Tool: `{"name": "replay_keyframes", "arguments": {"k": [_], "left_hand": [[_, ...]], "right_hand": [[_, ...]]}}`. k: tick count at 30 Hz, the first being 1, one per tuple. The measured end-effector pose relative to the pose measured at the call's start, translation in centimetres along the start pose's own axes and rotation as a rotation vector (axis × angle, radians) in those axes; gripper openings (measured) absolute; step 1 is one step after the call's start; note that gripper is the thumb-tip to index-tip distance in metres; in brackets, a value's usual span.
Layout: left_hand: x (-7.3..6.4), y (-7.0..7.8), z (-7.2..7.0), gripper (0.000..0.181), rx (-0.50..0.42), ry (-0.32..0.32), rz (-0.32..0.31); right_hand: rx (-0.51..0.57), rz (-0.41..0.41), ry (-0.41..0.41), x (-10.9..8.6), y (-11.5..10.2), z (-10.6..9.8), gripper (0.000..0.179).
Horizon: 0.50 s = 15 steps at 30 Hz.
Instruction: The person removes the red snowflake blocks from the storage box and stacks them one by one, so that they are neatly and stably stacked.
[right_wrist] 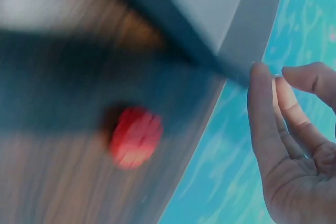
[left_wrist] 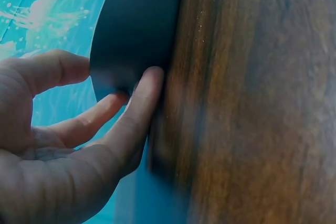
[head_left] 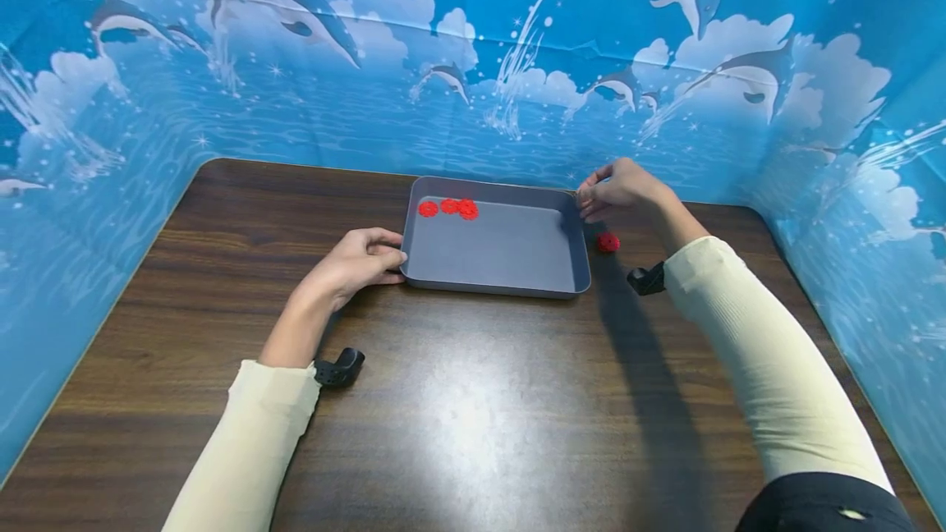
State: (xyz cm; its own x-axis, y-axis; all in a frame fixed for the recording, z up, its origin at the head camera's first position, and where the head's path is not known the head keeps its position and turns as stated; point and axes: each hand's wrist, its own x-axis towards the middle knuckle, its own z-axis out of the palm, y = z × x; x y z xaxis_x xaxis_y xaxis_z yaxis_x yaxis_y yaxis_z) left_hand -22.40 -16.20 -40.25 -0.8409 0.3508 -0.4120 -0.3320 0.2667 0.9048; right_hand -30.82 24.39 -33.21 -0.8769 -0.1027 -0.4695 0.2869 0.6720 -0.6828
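Note:
A grey rectangular tray [head_left: 510,257] is at the far side of the wooden table, between both hands. Several small, round red pieces with notched edges [head_left: 468,209] lie in its far left part, some overlapping. My left hand [head_left: 360,259] grips the tray's left side, its fingertips against the wall [left_wrist: 131,30]. At the far right corner, my right hand [head_left: 619,187] pinches the tray's edge; part of this contact is hidden by the fingers [right_wrist: 261,103]. A similar red piece [head_left: 608,243] lies outside the tray, just right of it and below the right hand.
The brown wooden table [head_left: 355,450] has its far edge close behind the tray. A blue curtain with dolphins [head_left: 443,39] surrounds the back and sides. Black bands with small devices [head_left: 342,368] sit at both wrists. The right arm casts a long shadow on the table.

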Motion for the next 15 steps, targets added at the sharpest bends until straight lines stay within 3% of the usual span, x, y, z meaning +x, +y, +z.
{"name": "replay_keyframes", "arguments": {"k": [9, 15], "left_hand": [[-0.1, 0.1, 0.2, 0.054, -0.007, 0.042, -0.021], [0.1, 0.1, 0.3, 0.052, -0.003, 0.055, -0.028]], "right_hand": [[0.017, -0.026, -0.115, 2.3, -4.6, 5.3, 0.037], [0.023, -0.015, -0.099, 3.7, -6.2, 8.1, 0.043]]}}
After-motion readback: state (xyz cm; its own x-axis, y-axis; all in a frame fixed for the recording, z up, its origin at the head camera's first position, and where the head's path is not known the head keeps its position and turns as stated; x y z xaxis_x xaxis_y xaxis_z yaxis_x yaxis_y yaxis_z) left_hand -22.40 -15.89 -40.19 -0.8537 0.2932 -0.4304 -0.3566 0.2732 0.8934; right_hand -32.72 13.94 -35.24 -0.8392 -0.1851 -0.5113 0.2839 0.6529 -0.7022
